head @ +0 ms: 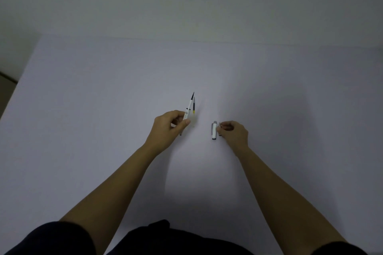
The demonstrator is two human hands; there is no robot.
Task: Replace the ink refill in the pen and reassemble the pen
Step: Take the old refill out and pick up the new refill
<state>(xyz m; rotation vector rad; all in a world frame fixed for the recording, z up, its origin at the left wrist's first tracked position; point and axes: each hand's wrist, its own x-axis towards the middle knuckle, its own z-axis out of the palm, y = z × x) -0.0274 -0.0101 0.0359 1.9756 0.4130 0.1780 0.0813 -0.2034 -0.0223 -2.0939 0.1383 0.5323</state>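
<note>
My left hand grips a white pen barrel that points up and away, a dark refill tip sticking out of its far end. Just right of the barrel a thin refill with a yellow end lies on the table. My right hand pinches a small dark-and-silver pen part against the table. The white pen cap with a silver clip lies touching the fingertips on their left. A small dark end shows under my left hand near the palm.
The work surface is a plain white table that meets a pale wall at the back. Its left edge runs diagonally at the far left. My dark sleeves and clothing fill the bottom of the view.
</note>
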